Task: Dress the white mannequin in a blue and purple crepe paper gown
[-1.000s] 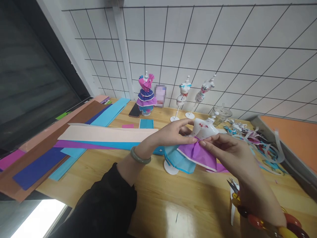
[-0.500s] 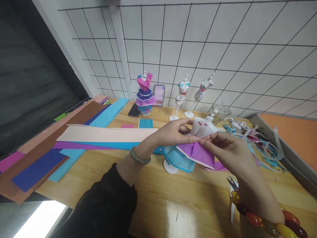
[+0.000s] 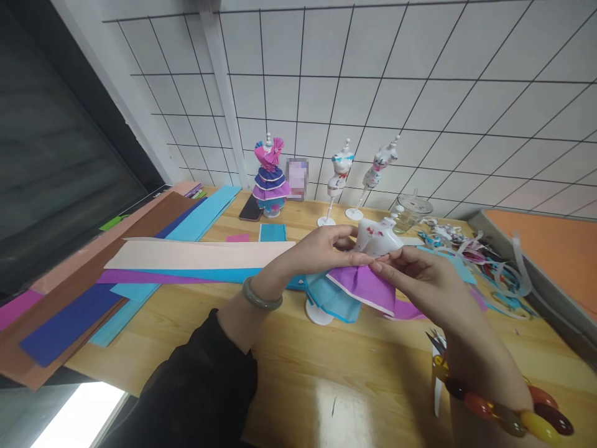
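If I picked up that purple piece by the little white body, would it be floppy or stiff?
Probably floppy: the purple piece bunches into folds where both hands, left and right, gather its top. It's likely light, since it looks thin. It may crease easily, as folds already run down from the grip.

Passage offered over bare counter (image 3: 289, 386), bottom centre; centre right blocked by skirted mannequin (image 3: 377, 235), lower right by pointed blades (image 3: 436, 343), left by paper strips (image 3: 200, 254).

right hand (image 3: 422, 277) pinches the purple skirt (image 3: 366, 287)
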The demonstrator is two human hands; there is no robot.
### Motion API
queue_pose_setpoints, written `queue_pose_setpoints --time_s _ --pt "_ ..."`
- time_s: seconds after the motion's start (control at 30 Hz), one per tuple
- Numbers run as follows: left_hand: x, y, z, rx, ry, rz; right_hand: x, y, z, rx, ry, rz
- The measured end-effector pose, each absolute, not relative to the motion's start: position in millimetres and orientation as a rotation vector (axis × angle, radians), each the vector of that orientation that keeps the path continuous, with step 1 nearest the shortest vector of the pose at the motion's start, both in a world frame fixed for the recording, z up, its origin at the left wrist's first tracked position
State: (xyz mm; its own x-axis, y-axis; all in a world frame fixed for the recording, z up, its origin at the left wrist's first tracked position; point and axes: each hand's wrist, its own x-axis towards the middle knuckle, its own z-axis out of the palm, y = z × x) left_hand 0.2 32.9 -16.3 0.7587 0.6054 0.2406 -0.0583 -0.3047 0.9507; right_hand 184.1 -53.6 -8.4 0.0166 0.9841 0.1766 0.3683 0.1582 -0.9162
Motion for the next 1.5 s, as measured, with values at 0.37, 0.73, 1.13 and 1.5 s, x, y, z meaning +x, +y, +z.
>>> queue_pose_setpoints --time_s 0.37,0.73,1.13,1.5 --pt "-2 33 -12 1.927 0.524 0.76 185 -50 -14 -1.342 -1.437 0.915" --pt "-1 33 -15 1.768 0.546 0.774 183 -48 -17 -1.354 -1.346 0.938" --pt "-1 39 -19 1.742 0.526 0.727 188 -49 -16 -1.405 -1.397 0.945" --pt "-1 39 -20 1.713 0.504 0.727 187 -56 -9 -1.351 -1.497 1.032"
